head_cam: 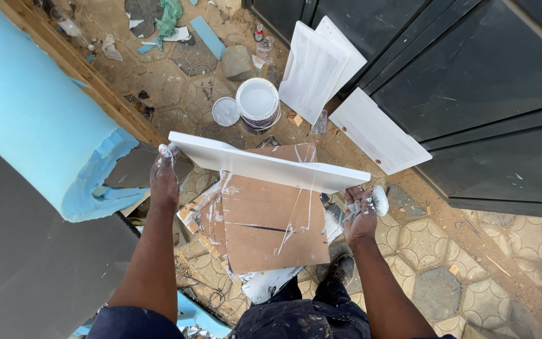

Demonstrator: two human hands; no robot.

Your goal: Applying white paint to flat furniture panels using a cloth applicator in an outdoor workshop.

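Two hands hold a white painted panel [265,164] level at the centre of the frame.

Its top face is smooth fresh white, seen nearly edge-on, running from mid-left down to the right, above a brown board [271,220] streaked with white paint. The left hand [164,179], arm stretched forward, is closed around the panel's left corner, fingertips smeared white. The right hand [360,213] grips the right end from beneath, fingers curled, with a white-coated roller or rag pinched alongside; which it is cannot be told. An open round paint bucket [258,103] with a purple base stands at upper centre, its round lid [225,111] just left of it.
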